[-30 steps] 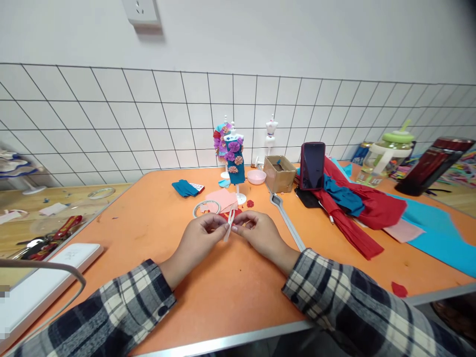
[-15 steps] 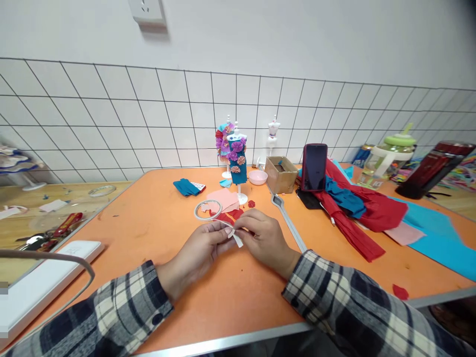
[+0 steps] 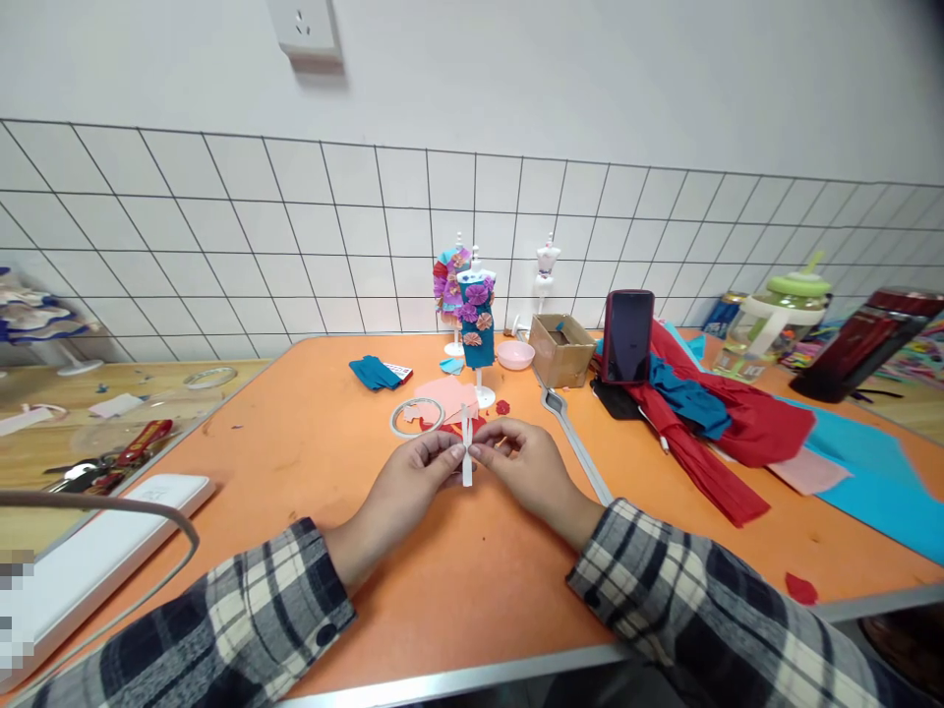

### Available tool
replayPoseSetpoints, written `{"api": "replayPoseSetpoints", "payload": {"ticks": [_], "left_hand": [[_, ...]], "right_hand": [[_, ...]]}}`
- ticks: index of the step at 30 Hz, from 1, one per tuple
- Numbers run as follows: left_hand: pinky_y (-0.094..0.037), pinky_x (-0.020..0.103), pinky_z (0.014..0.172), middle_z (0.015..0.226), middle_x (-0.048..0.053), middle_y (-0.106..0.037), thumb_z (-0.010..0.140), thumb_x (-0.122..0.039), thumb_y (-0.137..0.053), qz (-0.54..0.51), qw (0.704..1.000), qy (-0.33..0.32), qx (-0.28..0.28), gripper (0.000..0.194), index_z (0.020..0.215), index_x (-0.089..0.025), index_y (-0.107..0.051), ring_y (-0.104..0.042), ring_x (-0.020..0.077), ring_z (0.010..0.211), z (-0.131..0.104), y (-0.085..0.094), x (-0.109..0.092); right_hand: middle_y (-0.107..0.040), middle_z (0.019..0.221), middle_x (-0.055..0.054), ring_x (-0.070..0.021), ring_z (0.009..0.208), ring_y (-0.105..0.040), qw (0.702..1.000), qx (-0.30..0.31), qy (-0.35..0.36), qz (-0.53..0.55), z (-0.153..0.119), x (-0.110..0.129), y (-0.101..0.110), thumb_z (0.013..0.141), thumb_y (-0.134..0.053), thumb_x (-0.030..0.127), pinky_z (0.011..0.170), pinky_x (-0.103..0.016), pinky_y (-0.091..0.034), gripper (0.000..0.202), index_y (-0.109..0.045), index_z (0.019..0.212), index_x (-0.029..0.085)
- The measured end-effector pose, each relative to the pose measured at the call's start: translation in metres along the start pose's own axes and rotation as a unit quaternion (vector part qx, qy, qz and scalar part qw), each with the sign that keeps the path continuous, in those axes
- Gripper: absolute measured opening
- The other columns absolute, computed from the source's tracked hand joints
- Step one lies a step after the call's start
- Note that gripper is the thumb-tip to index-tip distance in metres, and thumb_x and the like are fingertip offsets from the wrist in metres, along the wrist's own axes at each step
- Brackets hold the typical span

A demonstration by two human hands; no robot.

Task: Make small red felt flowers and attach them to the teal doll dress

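Head view: 2 bare hands in plaid sleeves meet over the middle of an orange bench. The left hand and the right hand each pinch a narrow white strip between thumb and forefinger, fingertips closed on it from either side, nearly touching each other. The strip stands upright just above the bench, its long axis running near to far in the picture, one end pointing up toward the far wall and the other down toward the person.

Just beyond the hands lie a white tape ring, a pink sheet and small red scraps. Farther back stands a small mannequin in a teal dress decorated with purple and pink paper flowers, with a bare white mannequin behind it to the right. A folded teal cloth lies to the far left of these.

Right of the dressed mannequin sit a shallow pink bowl, whose contents cannot be made out, and an open cardboard box that looks dark inside. A phone stands upright beside the box. Red and teal fabric is heaped to the right, with a clear bottle with a green lid at the far right.

At the near left lies a white flat device.
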State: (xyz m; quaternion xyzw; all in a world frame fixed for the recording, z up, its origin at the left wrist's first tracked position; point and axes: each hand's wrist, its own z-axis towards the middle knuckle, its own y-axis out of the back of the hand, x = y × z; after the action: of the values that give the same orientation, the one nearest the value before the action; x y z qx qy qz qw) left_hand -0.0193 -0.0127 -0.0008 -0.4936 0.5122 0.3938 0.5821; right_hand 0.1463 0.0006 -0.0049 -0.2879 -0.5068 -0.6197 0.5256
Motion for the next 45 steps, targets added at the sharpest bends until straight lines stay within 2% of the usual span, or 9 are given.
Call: {"api": "replayPoseSetpoints", "payload": {"ticks": [7,12,14,19,25,30,36,40,45], "left_hand": [[-0.048,0.025,0.068,0.074,0.002,-0.065,0.076,-0.036,-0.074,0.012,1.000,0.001,0.012,0.022,0.077,-0.015,-0.069,-0.056,0.0137,0.070,-0.001,0.001,0.010],[-0.051,0.025,0.077,0.078,0.005,-0.069,0.070,-0.022,-0.078,-0.161,0.983,0.087,0.029,0.014,0.077,-0.012,-0.071,-0.062,0.0150,0.076,-0.009,-0.008,0.003],[-0.051,0.024,0.078,0.080,0.005,-0.070,0.070,-0.020,-0.078,-0.179,0.979,0.092,0.015,0.014,0.080,-0.012,-0.072,-0.063,0.0142,0.077,-0.009,-0.008,-0.001],[-0.051,0.023,0.079,0.086,0.005,-0.071,0.076,-0.027,-0.077,-0.123,0.991,0.055,0.012,0.018,0.086,-0.014,-0.072,-0.063,0.0132,0.080,-0.007,-0.004,-0.003],[-0.050,0.028,0.083,0.087,0.004,-0.071,0.074,-0.030,-0.078,-0.105,0.993,-0.006,-0.043,0.019,0.085,-0.016,-0.070,-0.063,0.0157,0.084,-0.002,0.002,-0.002],[-0.051,0.028,0.081,0.085,0.004,-0.071,0.076,-0.028,-0.076,-0.105,0.995,0.000,-0.006,0.017,0.086,-0.015,-0.071,-0.064,0.0152,0.080,-0.002,0.007,0.000],[-0.051,0.028,0.081,0.086,0.006,-0.071,0.076,-0.027,-0.076,-0.073,0.997,0.019,0.035,0.021,0.091,-0.013,-0.071,-0.065,0.0172,0.084,-0.003,0.007,-0.001],[-0.052,0.030,0.079,0.076,0.002,-0.070,0.069,-0.024,-0.081,-0.038,0.999,0.022,0.002,0.024,0.088,-0.015,-0.068,-0.065,0.0151,0.074,-0.001,0.006,-0.002],[-0.053,0.031,0.077,0.074,0.001,-0.070,0.067,-0.027,-0.082,-0.027,0.999,0.012,-0.023,0.031,0.091,-0.016,-0.065,-0.066,0.0152,0.071,0.000,0.005,-0.004]], "right_hand": [[-0.062,0.067,0.003,-0.0093,0.054,-0.047,0.989,0.031,0.078,-0.123,-0.002,0.000,0.001,0.079,-0.062,0.021,0.051,-0.021,-0.035,0.004,-0.063,0.076,0.018],[-0.067,0.084,-0.004,-0.0145,0.075,-0.059,0.899,0.046,0.322,-0.291,-0.011,0.001,0.006,0.091,-0.053,0.021,0.063,-0.025,-0.040,0.012,-0.064,0.092,0.019],[-0.069,0.088,-0.004,-0.0150,0.079,-0.061,0.882,0.039,0.351,-0.312,-0.014,0.001,0.008,0.095,-0.049,0.023,0.066,-0.025,-0.041,0.016,-0.064,0.099,0.021],[-0.068,0.089,-0.004,-0.0148,0.077,-0.063,0.930,-0.037,0.262,-0.254,-0.011,0.004,0.011,0.092,-0.058,0.030,0.063,-0.025,-0.044,0.012,-0.061,0.099,0.020],[-0.069,0.095,-0.004,-0.0153,0.082,-0.063,0.959,0.010,0.234,-0.160,-0.007,0.005,0.008,0.088,-0.061,0.023,0.066,-0.024,-0.049,0.012,-0.062,0.099,0.021],[-0.067,0.083,0.000,-0.0125,0.077,-0.062,0.985,0.017,0.147,-0.087,-0.005,0.006,0.006,0.083,-0.063,0.018,0.065,-0.022,-0.048,0.005,-0.061,0.087,0.021],[-0.063,0.078,0.003,-0.0120,0.071,-0.057,0.984,0.041,0.126,-0.117,-0.004,0.004,0.007,0.078,-0.060,0.012,0.066,-0.023,-0.043,0.013,-0.058,0.088,0.021],[-0.066,0.080,0.003,-0.0135,0.073,-0.058,0.973,0.066,0.135,-0.176,-0.006,0.005,0.008,0.078,-0.057,0.009,0.066,-0.024,-0.040,0.030,-0.058,0.104,0.024],[-0.067,0.082,0.002,-0.0125,0.062,-0.056,0.976,0.019,0.088,-0.199,-0.008,0.010,0.009,0.080,-0.061,0.021,0.059,-0.024,-0.037,0.031,-0.056,0.110,0.024]]}}
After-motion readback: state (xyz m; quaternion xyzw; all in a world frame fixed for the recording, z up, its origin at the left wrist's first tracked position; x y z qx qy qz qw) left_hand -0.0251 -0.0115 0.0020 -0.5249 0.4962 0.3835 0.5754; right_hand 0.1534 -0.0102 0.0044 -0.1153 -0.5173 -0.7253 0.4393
